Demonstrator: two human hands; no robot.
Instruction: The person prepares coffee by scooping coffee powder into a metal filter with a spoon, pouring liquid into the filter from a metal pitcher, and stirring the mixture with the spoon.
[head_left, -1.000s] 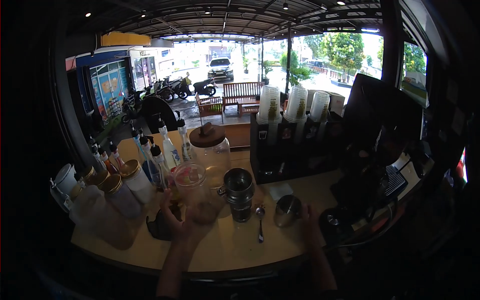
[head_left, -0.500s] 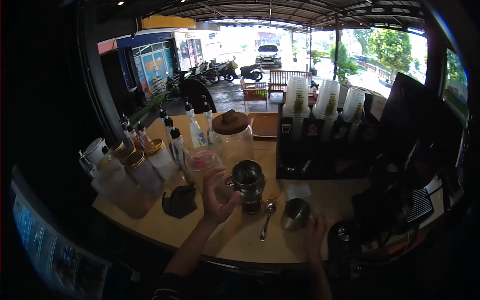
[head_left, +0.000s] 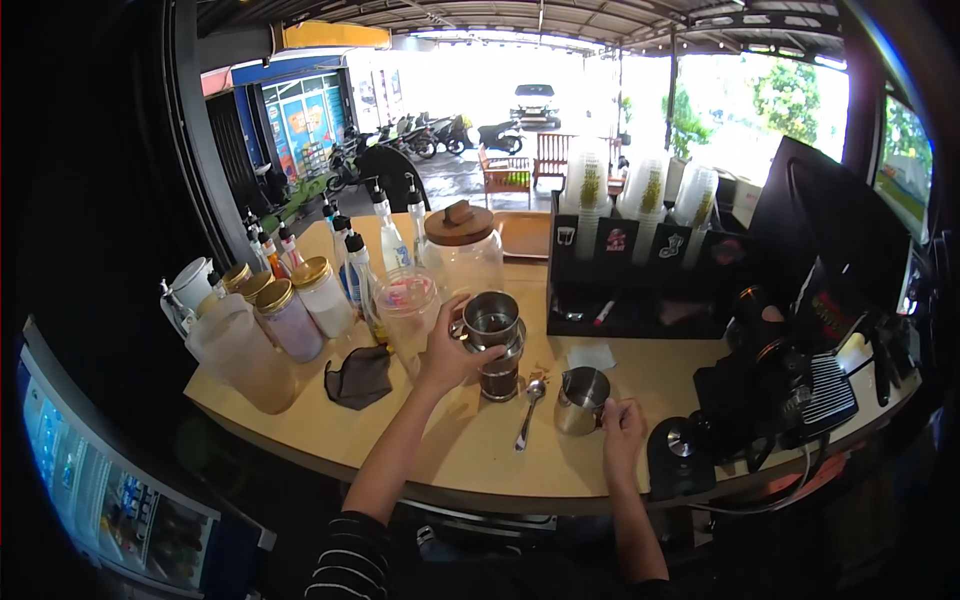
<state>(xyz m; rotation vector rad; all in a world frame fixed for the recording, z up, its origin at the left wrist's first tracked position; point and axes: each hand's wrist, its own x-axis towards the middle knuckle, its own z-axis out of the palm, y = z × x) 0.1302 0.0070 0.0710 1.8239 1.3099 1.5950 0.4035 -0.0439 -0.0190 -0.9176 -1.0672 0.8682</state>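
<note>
My left hand [head_left: 456, 350] wraps round the metal coffee dripper [head_left: 491, 322], which stands on a small glass of dark liquid [head_left: 499, 383]. Fingers closed at its handle, my right hand [head_left: 624, 418] holds the steel pitcher [head_left: 582, 402], which rests on the counter. Between the two vessels lies a metal spoon [head_left: 529, 414] beside some brown spilled grounds. Behind the pitcher is a white paper [head_left: 592, 356]. A clear plastic tub [head_left: 408, 300] stands just behind my left hand.
Left on the counter [head_left: 440, 460] are a dark cloth [head_left: 358, 379], gold-lidded jars [head_left: 290, 320], a large plastic jug [head_left: 240, 355] and pump bottles. A wood-lidded glass jar [head_left: 463, 250] stands behind. Right are a black cup holder [head_left: 640, 285] with stacked cups and a dark machine [head_left: 760, 390].
My left hand has moved right from beside the plastic tub and closed round the dripper. My right hand has closed on the pitcher's handle. The camera view has shifted.
</note>
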